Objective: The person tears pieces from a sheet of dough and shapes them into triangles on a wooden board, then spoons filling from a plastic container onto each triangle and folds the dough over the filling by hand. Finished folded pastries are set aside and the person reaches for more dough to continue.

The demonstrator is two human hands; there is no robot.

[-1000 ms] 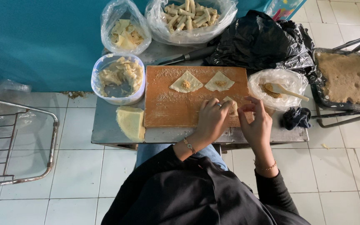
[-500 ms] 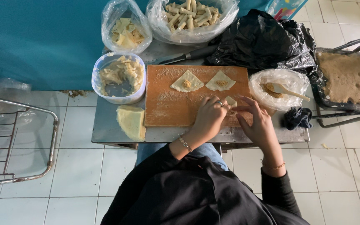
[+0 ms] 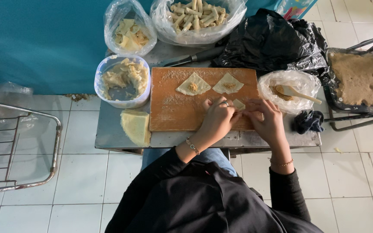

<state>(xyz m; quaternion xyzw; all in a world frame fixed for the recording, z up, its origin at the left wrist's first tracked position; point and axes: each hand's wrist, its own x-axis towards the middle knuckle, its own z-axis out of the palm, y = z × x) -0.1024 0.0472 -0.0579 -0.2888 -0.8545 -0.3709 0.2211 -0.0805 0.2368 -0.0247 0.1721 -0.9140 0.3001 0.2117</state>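
We see a small pastry wrapper [image 3: 238, 104] on the right half of the wooden cutting board [image 3: 173, 108], held between both hands. Our left hand [image 3: 218, 117] is curled over its left edge, fingertips pinched on the dough; a ring shows on 1 finger and a bracelet at the wrist. Our right hand [image 3: 267, 121] closes on the wrapper from the right, fingers bent, a thin bracelet at that wrist too. How far the wrapper is folded we cannot tell; the fingers cover most of it.

Just beyond the hands, 2 open wrappers lie on the floured board, each with a dab of brown filling in the middle: the left filled wrapper [image 3: 193, 85] and the right filled wrapper [image 3: 228, 84], apart from each other.

Right of the board sits a plastic-lined bowl of filling [image 3: 288, 92] with a wooden spoon [image 3: 296, 93] resting in it. Left of the board: a clear tub of dough scraps [image 3: 123, 80], and near the front edge a stack of wrappers [image 3: 136, 126]. A knife [image 3: 193, 57] lies behind the board. Further back, 1 bag of rolled pastries [image 3: 197, 15], 1 bag of folded pieces [image 3: 129, 32], and a black plastic bag [image 3: 273, 41]. All rest on the metal tabletop [image 3: 109, 136]. A tray of brown mixture [image 3: 361, 80] stands off to the right.
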